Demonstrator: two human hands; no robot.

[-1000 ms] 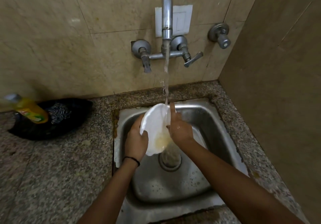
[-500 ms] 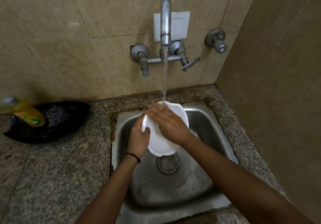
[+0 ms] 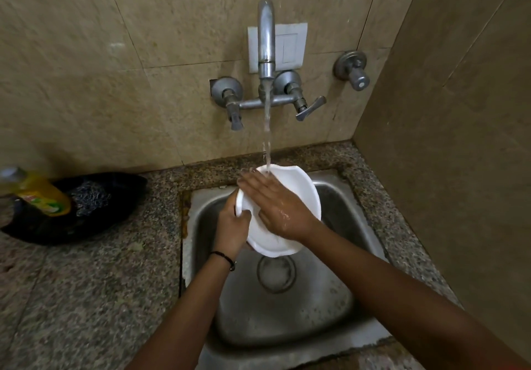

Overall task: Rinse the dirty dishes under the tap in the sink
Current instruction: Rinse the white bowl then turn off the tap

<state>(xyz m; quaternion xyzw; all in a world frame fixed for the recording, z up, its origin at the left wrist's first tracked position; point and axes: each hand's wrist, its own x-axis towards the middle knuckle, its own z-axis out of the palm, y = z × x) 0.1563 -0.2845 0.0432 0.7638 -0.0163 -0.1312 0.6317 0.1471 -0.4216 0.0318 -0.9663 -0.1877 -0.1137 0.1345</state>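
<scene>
A white plate [image 3: 304, 194] is held tilted over the steel sink [image 3: 287, 321], under the running tap [image 3: 265, 45]. Water falls onto the plate's top edge. My left hand [image 3: 231, 226] grips the plate's left rim, with a black band on its wrist. My right hand [image 3: 277, 206] lies flat across the plate's face, fingers spread and pointing left, wet. The lower part of the plate shows below my right wrist.
On the granite counter [image 3: 86, 283] at left lies a black pouch [image 3: 94, 214] holding a steel scrubber [image 3: 90, 197] and a yellow dish-soap bottle [image 3: 37, 191]. Two tap handles [image 3: 309, 108] and a wall valve [image 3: 352, 69] are above. A tiled wall [image 3: 445, 140] closes the right side.
The plate has turned from edge-on with a yellowish stain showing to facing up. My right hand moved from its right edge onto its face, fingers now reaching left.
</scene>
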